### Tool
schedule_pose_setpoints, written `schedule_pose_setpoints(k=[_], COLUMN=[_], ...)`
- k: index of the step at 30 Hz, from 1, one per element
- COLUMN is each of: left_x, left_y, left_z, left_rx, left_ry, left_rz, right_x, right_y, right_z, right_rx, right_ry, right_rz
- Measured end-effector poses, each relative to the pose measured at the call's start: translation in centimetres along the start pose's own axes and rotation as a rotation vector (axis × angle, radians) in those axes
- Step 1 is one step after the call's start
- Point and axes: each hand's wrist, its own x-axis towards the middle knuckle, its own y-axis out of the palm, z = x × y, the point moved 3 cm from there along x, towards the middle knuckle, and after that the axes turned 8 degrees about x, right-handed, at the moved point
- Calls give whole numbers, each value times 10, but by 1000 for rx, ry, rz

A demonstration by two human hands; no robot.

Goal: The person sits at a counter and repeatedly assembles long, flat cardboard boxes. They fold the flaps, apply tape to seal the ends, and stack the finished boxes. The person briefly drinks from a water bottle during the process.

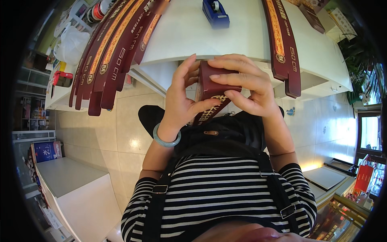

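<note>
A long maroon cardboard box (215, 80) with gold lettering stands on end in front of my body, its closed top toward me. My left hand (187, 86) grips its left side, with the thumb across the near face. Over the top end curl the fingers of my right hand (246, 82), the thumb lying at the near right edge. The lower part of the box runs down toward my lap and is partly hidden by my hands. A pale green bangle (166, 142) circles my left wrist.
Several flat maroon box pieces (117, 52) overhang the white table (185, 40) at left; more maroon strips (280, 44) hang over its right edge. A blue tape dispenser (216, 14) sits at the back middle. A white cabinet (80, 189) stands at lower left.
</note>
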Motion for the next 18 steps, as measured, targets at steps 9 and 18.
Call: schedule_pose_setpoints(k=[9, 18], left_x=[-3, -8], left_y=[15, 33], left_z=[-15, -6], left_rx=[326, 288], left_ry=[82, 34], left_rz=[3, -74], right_x=[6, -2], right_y=[9, 12], right_z=[7, -1], right_rx=[-287, -72], right_ry=[-74, 149], right_rz=[-40, -141])
